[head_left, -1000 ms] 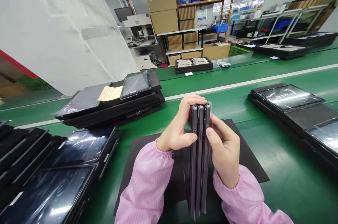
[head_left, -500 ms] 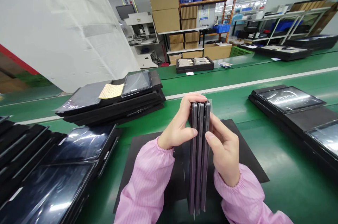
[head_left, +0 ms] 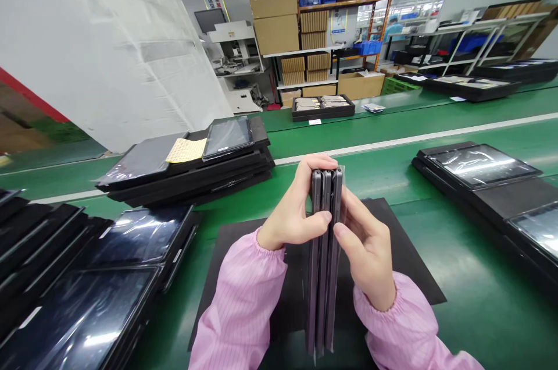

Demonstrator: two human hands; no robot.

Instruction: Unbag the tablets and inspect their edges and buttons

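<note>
Three thin grey tablets [head_left: 321, 265] stand on edge, pressed side by side, above a black mat [head_left: 383, 253] on the green work surface. Clear film shows along their edges. My left hand [head_left: 300, 207] wraps over their top, its thumb lying across the narrow sides. On the right side, my right hand [head_left: 364, 245] is closed against the stack, with its thumb on the near edge and its other fingers partly hidden behind. Both arms wear pink striped sleeves.
Black trays with dark tablets [head_left: 87, 312] crowd the left. Behind them, stacked black trays [head_left: 204, 178] carry a tablet and a yellow sticker sheet [head_left: 186, 150]. More tablets [head_left: 483, 164] lie in trays at right. A black box of parts [head_left: 323, 108] stands at the back.
The tablets have shifted slightly left in view, still held by both hands. My left thumb now reaches further across their edges. The trays around have not moved on the surface.
</note>
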